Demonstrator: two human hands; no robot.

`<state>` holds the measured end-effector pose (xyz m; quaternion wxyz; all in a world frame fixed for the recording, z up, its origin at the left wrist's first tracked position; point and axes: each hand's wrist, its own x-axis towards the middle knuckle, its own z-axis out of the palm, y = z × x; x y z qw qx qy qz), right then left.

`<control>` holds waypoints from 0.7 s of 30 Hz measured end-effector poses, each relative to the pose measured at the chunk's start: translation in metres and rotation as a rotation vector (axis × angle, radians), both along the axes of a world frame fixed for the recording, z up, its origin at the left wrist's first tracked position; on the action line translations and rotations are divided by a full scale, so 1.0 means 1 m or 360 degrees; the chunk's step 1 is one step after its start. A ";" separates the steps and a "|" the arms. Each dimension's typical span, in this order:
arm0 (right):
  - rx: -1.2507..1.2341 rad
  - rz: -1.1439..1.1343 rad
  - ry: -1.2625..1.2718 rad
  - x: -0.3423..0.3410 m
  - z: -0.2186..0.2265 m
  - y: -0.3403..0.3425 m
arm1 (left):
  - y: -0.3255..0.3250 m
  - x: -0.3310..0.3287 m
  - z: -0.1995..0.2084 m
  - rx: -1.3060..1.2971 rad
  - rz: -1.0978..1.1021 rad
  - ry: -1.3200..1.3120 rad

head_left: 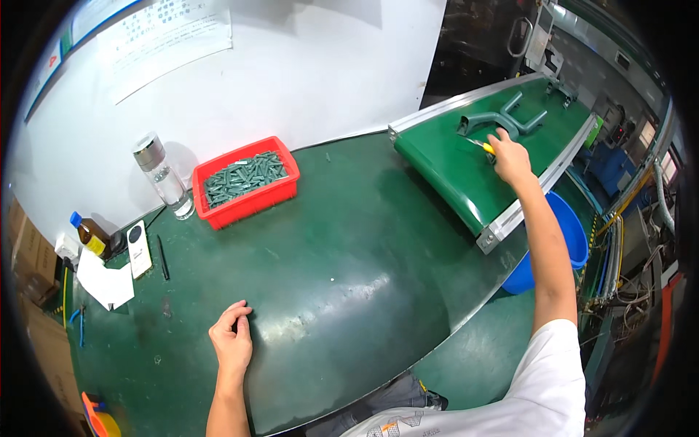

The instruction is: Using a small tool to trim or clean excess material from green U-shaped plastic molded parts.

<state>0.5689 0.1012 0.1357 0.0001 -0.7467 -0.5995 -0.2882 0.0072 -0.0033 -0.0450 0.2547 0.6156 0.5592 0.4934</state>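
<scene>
My right hand [513, 156] reaches over the green conveyor belt [437, 164], closed around yellow-handled pliers [488, 148]. Their metal tip points left. Right beside those fingers lies a grey-green forked plastic part [502, 120] with two prongs toward the far right; whether the hand touches it, I cannot tell. My left hand [233, 331] is over the near left of the green table [349, 240]. Its fingers are loosely curled, apart from the thumb, and nothing shows in them.
A red bin [251, 207] of small grey-green pieces stands near the wall, beside a clear bottle [166, 182]. Farther left are a brown bottle [93, 237], a white phone [138, 247], a black pen [162, 258] and paper [105, 280]. A blue bucket [571, 229] sits below the conveyor.
</scene>
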 end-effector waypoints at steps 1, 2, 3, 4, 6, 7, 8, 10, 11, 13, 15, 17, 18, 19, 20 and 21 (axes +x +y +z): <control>-0.0036 0.0086 -0.0046 0.008 -0.002 0.001 | 0.000 -0.001 0.001 0.0009 0.0002 0.0027; -0.0072 0.0167 -0.0096 0.016 -0.003 0.003 | 0.000 -0.002 0.003 0.0018 0.0001 0.0050; -0.0148 0.0221 -0.0169 0.014 -0.001 0.007 | -0.001 -0.003 0.003 0.0019 0.0001 0.0080; -0.0223 0.0270 -0.0245 0.013 0.004 0.011 | -0.001 -0.002 0.003 0.0026 0.0005 0.0086; -0.0255 0.0405 -0.0277 0.005 0.014 0.012 | 0.000 0.001 0.004 0.0038 0.0015 0.0101; -0.0208 0.0520 -0.0221 -0.015 0.015 0.015 | -0.001 0.000 0.005 0.0067 0.0060 0.0132; -0.0162 0.0634 -0.0165 -0.036 0.016 0.015 | -0.001 -0.001 0.004 0.0095 0.0105 0.0160; 0.0000 0.0825 0.0224 -0.090 0.017 0.012 | 0.001 -0.002 0.001 0.0062 0.0165 0.0079; -0.0006 0.1019 0.0646 -0.122 0.017 0.012 | -0.002 -0.008 -0.001 -0.0010 0.0213 -0.0016; -0.0180 0.1314 0.1699 -0.176 0.006 0.007 | -0.006 -0.017 0.001 -0.0210 0.0235 -0.0280; -0.0333 0.1587 0.2668 -0.221 -0.026 0.001 | 0.000 -0.014 0.001 -0.0256 0.0063 -0.0739; -0.0559 0.1667 0.3137 -0.266 -0.061 -0.003 | -0.001 -0.019 0.006 -0.0462 -0.0285 -0.1210; -0.0714 0.1688 0.3290 -0.288 -0.075 -0.005 | -0.002 -0.020 0.010 -0.0545 -0.0406 -0.1437; -0.0964 0.1752 0.3377 -0.309 -0.086 -0.005 | -0.004 -0.020 0.015 -0.0615 -0.0521 -0.1664; -0.1128 0.1828 0.3495 -0.329 -0.102 -0.006 | -0.006 -0.020 0.020 -0.0678 -0.0643 -0.1893; -0.1202 0.1802 0.3573 -0.347 -0.112 -0.008 | -0.008 -0.021 0.022 -0.0646 -0.0756 -0.1917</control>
